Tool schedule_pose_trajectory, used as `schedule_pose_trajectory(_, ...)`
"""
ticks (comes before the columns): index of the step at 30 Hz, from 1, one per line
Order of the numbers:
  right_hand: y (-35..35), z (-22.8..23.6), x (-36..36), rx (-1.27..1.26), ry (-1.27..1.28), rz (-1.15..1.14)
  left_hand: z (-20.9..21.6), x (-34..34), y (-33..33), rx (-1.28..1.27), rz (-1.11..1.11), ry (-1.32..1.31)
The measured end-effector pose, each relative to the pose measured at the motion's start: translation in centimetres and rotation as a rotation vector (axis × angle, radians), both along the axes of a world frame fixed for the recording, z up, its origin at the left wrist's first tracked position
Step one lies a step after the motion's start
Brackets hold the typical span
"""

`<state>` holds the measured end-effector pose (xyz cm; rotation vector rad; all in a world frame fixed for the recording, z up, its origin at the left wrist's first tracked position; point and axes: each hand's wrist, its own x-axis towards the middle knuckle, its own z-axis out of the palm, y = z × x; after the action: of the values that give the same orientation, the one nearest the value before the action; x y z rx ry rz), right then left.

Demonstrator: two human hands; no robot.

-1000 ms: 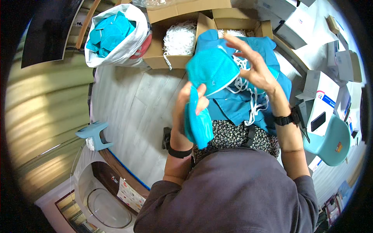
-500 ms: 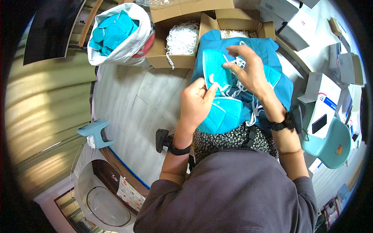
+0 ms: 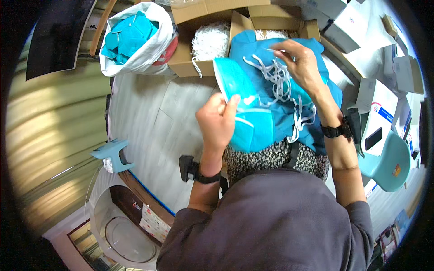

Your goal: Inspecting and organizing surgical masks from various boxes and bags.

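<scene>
My left hand (image 3: 217, 122) is closed on the lower edge of a teal folded face mask (image 3: 233, 83), thumb on top. Below it, a second teal mask (image 3: 255, 133) lies on my lap. My right hand (image 3: 300, 67) is raised to the right of the held mask, fingers pinched; a short white strip, apparently an elastic strap, shows at the fingertips. Between my hands a tangle of white elastic straps (image 3: 280, 83) rests on a blue cloth (image 3: 251, 45) spread over my lap. More teal mask fabric shows partly under my right wrist.
A white sack (image 3: 135, 70) full of teal masks stands at the far left. Beside it a cardboard box (image 3: 185, 68) holds a heap of white straps (image 3: 210, 43). White cartons, a phone (image 3: 373, 138) and a teal chair (image 3: 393, 167) are on the right; a blue stool (image 3: 113, 156) stands left.
My hands have moved apart: the left went left with the held mask, the right went right and slightly up. More of the strap tangle is now uncovered between them.
</scene>
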<state>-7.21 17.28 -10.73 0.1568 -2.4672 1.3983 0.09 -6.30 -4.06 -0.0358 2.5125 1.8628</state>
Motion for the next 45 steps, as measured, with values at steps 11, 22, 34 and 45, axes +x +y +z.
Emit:
schedule_pose_trajectory(11,-5.7,1.9,4.2,-0.204,-0.016,0.391,-3.2,-0.6,0.4,0.190,-0.011,0.023)
schedule_pose_trajectory(22,7.0,2.0,0.2,0.386,-0.114,-0.261,-0.1,0.1,-3.7,-0.085,0.000,0.149)
schedule_pose_trajectory(34,7.7,1.9,6.2,-0.273,-0.428,-0.282,-0.2,-1.5,0.1,0.163,-0.328,0.027)
schedule_pose_trajectory(45,-0.6,6.0,5.3,-0.261,-0.368,0.070,-3.7,-1.9,6.8,-0.240,-0.337,0.173)
